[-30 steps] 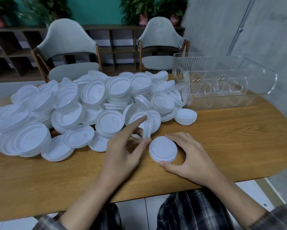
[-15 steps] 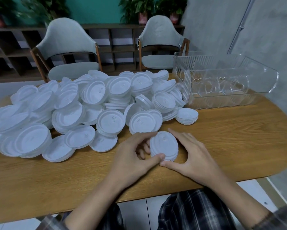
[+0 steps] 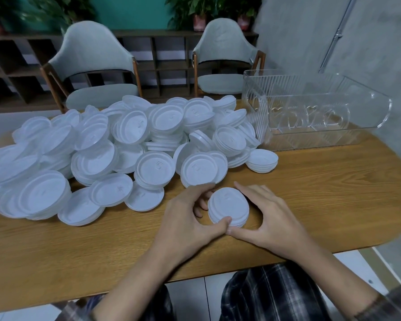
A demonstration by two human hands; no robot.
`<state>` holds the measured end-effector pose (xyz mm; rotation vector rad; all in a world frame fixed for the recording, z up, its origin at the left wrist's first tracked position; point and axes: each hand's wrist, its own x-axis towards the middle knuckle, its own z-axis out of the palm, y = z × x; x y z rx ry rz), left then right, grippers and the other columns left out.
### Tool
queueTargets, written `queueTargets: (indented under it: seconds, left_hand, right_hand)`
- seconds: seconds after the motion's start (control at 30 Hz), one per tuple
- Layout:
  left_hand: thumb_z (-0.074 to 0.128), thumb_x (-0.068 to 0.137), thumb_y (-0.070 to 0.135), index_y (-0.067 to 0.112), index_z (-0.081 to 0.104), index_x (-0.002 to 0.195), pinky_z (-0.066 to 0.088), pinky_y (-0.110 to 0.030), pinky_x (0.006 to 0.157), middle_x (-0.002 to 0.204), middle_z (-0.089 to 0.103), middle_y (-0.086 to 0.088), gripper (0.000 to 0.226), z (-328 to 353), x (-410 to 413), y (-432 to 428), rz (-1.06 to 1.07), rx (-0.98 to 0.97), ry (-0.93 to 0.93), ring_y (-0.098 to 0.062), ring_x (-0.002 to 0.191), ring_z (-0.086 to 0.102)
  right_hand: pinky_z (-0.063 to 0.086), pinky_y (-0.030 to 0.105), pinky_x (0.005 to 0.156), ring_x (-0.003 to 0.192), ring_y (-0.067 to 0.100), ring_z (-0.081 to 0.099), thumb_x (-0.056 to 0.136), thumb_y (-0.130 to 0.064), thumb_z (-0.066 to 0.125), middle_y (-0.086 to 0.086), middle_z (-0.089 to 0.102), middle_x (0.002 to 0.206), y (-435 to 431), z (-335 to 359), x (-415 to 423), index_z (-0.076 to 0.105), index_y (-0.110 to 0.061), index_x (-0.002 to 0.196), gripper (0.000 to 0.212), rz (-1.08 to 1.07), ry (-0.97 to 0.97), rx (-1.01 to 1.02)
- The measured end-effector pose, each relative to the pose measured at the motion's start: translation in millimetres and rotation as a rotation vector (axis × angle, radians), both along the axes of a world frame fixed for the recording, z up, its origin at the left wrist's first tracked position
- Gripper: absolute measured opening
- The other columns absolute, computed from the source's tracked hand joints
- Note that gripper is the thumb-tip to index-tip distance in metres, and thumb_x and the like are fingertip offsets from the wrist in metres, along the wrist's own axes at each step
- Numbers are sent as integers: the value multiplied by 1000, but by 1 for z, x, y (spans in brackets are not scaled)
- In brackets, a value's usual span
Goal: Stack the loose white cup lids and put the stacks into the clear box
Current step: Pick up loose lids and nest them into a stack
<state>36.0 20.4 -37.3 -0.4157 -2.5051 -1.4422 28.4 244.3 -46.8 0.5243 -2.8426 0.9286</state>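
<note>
A short stack of white cup lids [image 3: 228,206] rests on the wooden table [image 3: 322,195] in front of me. My left hand [image 3: 187,218] cups its left side, thumb against the near rim. My right hand [image 3: 267,216] wraps the right side, fingers along the far edge and thumb at the near rim. Both hands hold the stack between them. A big heap of loose white lids [image 3: 116,149] spreads over the left and middle of the table. The clear ribbed box [image 3: 310,112] stands at the back right and looks to hold no lids.
Two grey chairs [image 3: 95,72] stand behind the table, with dark shelves and potted plants beyond. A grey wall runs along the right. A small pile of lids [image 3: 262,159] lies close to the box. The table's rounded edge curves in at the near right.
My left hand carried a lid from the heap onto the stack, and then closed in on the stack's left side. My right hand stayed by the stack.
</note>
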Motion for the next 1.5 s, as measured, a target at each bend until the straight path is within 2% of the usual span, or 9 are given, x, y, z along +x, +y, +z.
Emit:
queueTargets:
  seconds: [0.3, 0.53, 0.63, 0.8, 1.03, 1.17, 1.3, 1.4, 1.5]
  left_hand:
    - [95, 70, 41, 37, 77, 117, 47, -14, 74, 95, 69, 18, 50, -1, -1, 1, 0, -54, -5, -4, 92, 62]
    - [90, 76, 49, 36, 75, 125, 50, -17, 77, 103, 68, 17, 53, -4, -3, -1, -39, -70, 4, -6, 97, 64]
    - [87, 85, 34, 24, 79, 118, 51, -17, 80, 103, 71, 15, 35, -3, -4, -4, 50, -49, 173, -8, 93, 67]
    - [78, 92, 10, 12, 74, 125, 52, -31, 97, 120, 74, 2, 33, -8, -31, -14, 117, -349, 427, -18, 114, 65]
    - [78, 86, -5, 12, 73, 126, 58, -42, 75, 102, 75, -2, 44, -14, -37, -13, 112, -402, 472, -24, 93, 68]
    - [77, 92, 5, 15, 69, 129, 59, -41, 72, 101, 70, 2, 39, -14, -33, -17, 118, -304, 473, -17, 90, 67]
    - [81, 90, 9, 13, 66, 133, 58, -21, 81, 106, 70, 8, 46, -7, -21, -16, 143, -37, 421, -4, 93, 69]
    - [80, 86, 0, 21, 60, 143, 60, -20, 82, 115, 68, 9, 64, 4, -11, -15, 104, 213, 223, -15, 107, 69]
    - [76, 87, -2, 37, 58, 145, 60, -21, 78, 118, 67, 16, 72, 8, -9, -14, -25, 378, -30, -15, 92, 73]
  right_hand:
    - [42, 27, 108, 131, -4, 40, 69, -93, 61, -32, 47, 134, 0, 1, 0, 41, -32, 158, 110, 23, -4, 31]
    - [43, 31, 111, 141, -3, 33, 78, -91, 52, -29, 41, 146, 1, 0, 0, 41, -28, 159, 104, 9, 11, 81]
    - [41, 29, 111, 141, -3, 31, 76, -94, 51, -31, 41, 144, 1, 1, 0, 40, -30, 159, 106, 11, -5, 96]
    - [42, 29, 107, 141, -5, 29, 77, -92, 50, -33, 40, 142, 1, 1, -1, 34, -33, 161, 104, 17, -7, 107]
    - [42, 25, 107, 135, -2, 42, 79, -77, 69, -33, 50, 135, -1, 0, -1, 49, -37, 150, 83, 38, 48, 15]
    - [31, 6, 105, 129, -3, 47, 75, -61, 82, -27, 54, 132, -6, 2, -1, 58, -30, 138, 75, 25, 67, -54]
    - [35, 9, 100, 121, -2, 52, 72, -55, 85, -27, 55, 124, -20, -3, -1, 57, -31, 134, 72, 23, 82, -87]
    - [35, 8, 100, 123, -2, 51, 71, -58, 85, -27, 54, 126, -21, -4, -1, 51, -30, 146, 87, 2, 72, -110]
    - [39, 12, 100, 122, 0, 52, 72, -56, 88, -28, 54, 126, -20, -4, -1, 45, -34, 152, 94, 7, 66, -121]
